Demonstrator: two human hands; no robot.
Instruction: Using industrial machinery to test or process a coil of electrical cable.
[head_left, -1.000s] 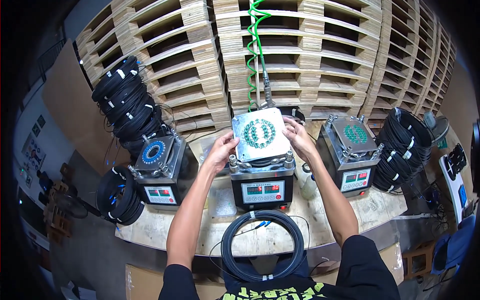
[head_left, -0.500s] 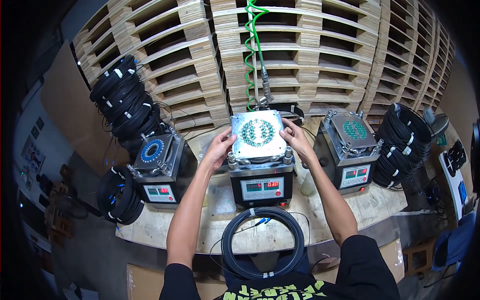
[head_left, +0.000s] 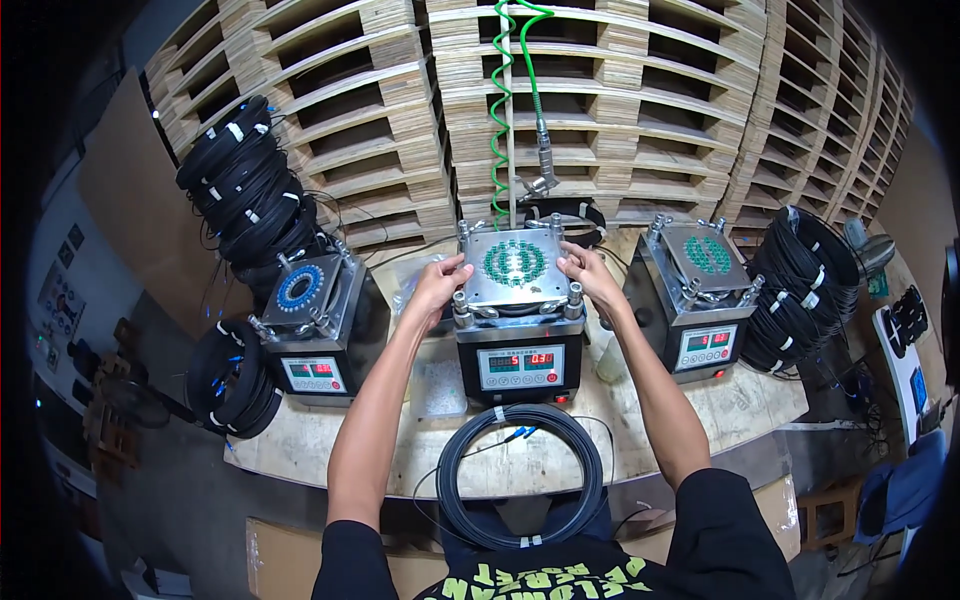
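A square metal polishing fixture plate (head_left: 482,292) with rings of green connectors (head_left: 514,263) lies level on top of the middle polishing machine (head_left: 520,337), between its corner posts. My left hand (head_left: 437,287) grips the plate's left edge, thumb on top and the other fingers partly hidden below. At the opposite edge, my right hand (head_left: 593,280) holds it the same way. Red digits glow on the machine's front panel (head_left: 522,369). Closer to me, a coil of black cable (head_left: 452,472) with blue connector ends (head_left: 522,432) rests at the table's front edge and overhangs it.
Similar machines flank mine: the left one (head_left: 312,348) carries a ring of blue connectors, the right one (head_left: 690,328) green ones. Black cable coils (head_left: 255,200) pile up at left, with more coils (head_left: 808,290) at right. A green air hose (head_left: 530,75) hangs before stacked wooden pallets (head_left: 600,130).
The plate has come down from a raised, tilted position to lie flat, and the machine's far corner posts now show beside it. Both hands have stayed on its edges.
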